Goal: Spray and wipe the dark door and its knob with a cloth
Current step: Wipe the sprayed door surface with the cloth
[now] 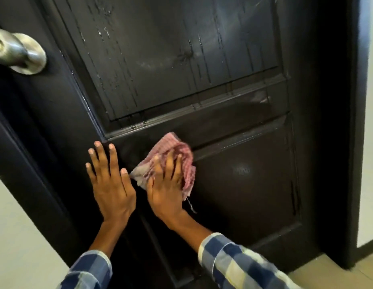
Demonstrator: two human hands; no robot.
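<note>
Gripping is hardly the word for the right hand (168, 184): its fingers are spreading flat over a red-checked cloth (177, 155) and pressing it against the dark door (244, 184), palm down, not curling around the fabric. That cloth is lying at the upper left corner of the lower panel, just under the horizontal rail (202, 119) that divides the two panels, with a loose corner hanging below the hand. From this grip the unwiped work is lying upward and to the right: the upper panel (171, 59) is showing wet streaks and drips running straight down, so a stroke would probably need to travel up over the rail and then across. The left hand (110, 184) is resting open and empty on the door's side strip, just beside the cloth, apparently bracing the door. Farther out, the metal knob (18, 52) is sitting well apart at the upper left, its stem pointing out from the door toward the camera; the left hand is the nearer one to it, while the cloth is in the right. Checked sleeves (239, 261) are entering from the bottom edge.
</note>
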